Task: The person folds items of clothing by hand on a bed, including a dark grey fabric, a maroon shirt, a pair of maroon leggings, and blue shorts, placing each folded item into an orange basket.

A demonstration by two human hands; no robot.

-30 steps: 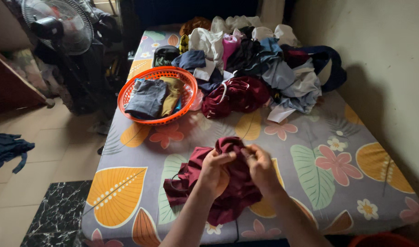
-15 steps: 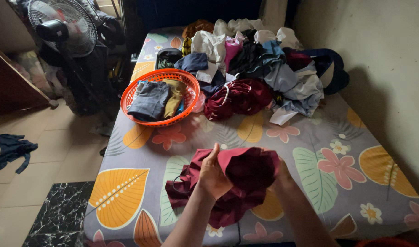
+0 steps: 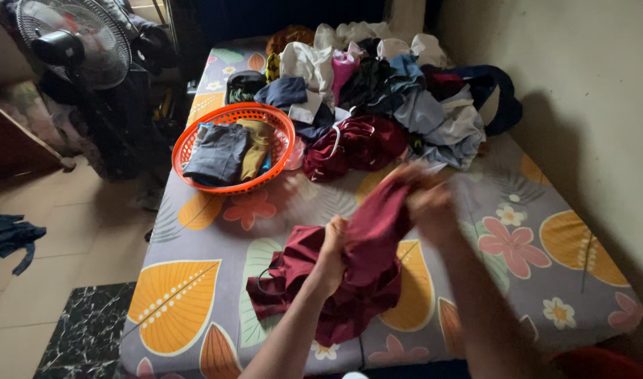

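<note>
Two hands work on one maroon garment (image 3: 349, 270) that lies on the near part of the bed (image 3: 195, 281), in front of the orange basket (image 3: 195, 133) with folded clothes. My left hand (image 3: 332, 256) is closed around a bunch of the cloth and pins it low. My right hand (image 3: 430, 207) is blurred, but it seems to pinch the far edge and draw it up. I would pull evenly, so the fabric opens flat and does not twist.

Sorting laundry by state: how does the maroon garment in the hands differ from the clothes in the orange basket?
The maroon garment is crumpled and stretched between both hands; the basket clothes lie folded. It is dark red; they are grey-blue and olive. Both are on the bed.
</note>
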